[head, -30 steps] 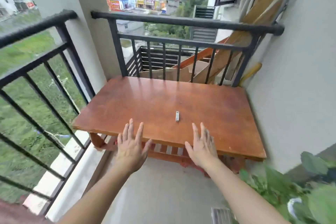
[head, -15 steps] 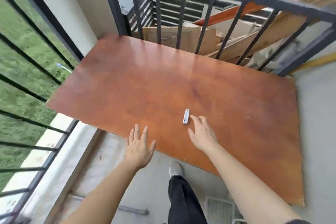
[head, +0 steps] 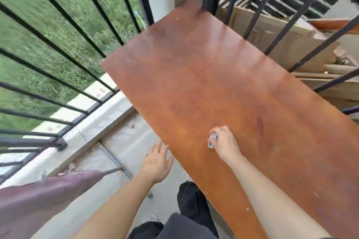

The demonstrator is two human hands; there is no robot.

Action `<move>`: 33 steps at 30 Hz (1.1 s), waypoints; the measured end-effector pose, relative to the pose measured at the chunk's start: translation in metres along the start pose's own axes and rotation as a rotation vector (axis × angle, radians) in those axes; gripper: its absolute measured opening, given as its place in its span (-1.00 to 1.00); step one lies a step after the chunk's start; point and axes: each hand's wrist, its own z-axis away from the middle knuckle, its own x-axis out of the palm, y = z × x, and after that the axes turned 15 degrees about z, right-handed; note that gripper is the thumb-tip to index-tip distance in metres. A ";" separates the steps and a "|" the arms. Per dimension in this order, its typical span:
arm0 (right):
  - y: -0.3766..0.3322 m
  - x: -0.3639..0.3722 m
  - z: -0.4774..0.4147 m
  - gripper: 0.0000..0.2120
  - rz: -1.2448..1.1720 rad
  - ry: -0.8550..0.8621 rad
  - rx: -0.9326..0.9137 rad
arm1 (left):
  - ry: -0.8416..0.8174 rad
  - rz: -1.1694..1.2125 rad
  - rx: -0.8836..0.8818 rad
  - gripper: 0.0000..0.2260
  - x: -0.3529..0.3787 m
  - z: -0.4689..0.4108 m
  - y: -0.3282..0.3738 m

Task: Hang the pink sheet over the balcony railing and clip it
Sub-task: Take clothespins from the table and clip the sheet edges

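Right hand (head: 225, 141) is pinching a clip (head: 212, 139) at the table (head: 194, 73) while left hand (head: 157, 161) is hovering, fingers spread, off its edge, with the sheet (head: 38, 196) lying at lower left.

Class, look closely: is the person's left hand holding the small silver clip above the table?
No, the left hand is open beside the edge of the table, while the right hand pinches the clip.

Counted were two hands, left hand (head: 156, 161) and right hand (head: 225, 141); two clips, first clip (head: 212, 139) and second clip (head: 43, 175); one pink sheet (head: 38, 198); one tabletop (head: 194, 83).
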 end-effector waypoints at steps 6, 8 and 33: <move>-0.099 0.001 0.012 -0.94 0.013 0.057 -0.285 | 0.287 0.238 -0.081 -0.52 -0.041 0.064 -0.065; -0.151 0.014 0.034 -0.90 0.074 0.069 -0.424 | 0.380 0.311 -0.132 -0.53 -0.047 0.103 -0.106; -0.670 0.441 0.673 -0.78 0.191 -0.598 -1.576 | 1.440 0.877 -1.055 -0.45 0.106 0.711 -0.657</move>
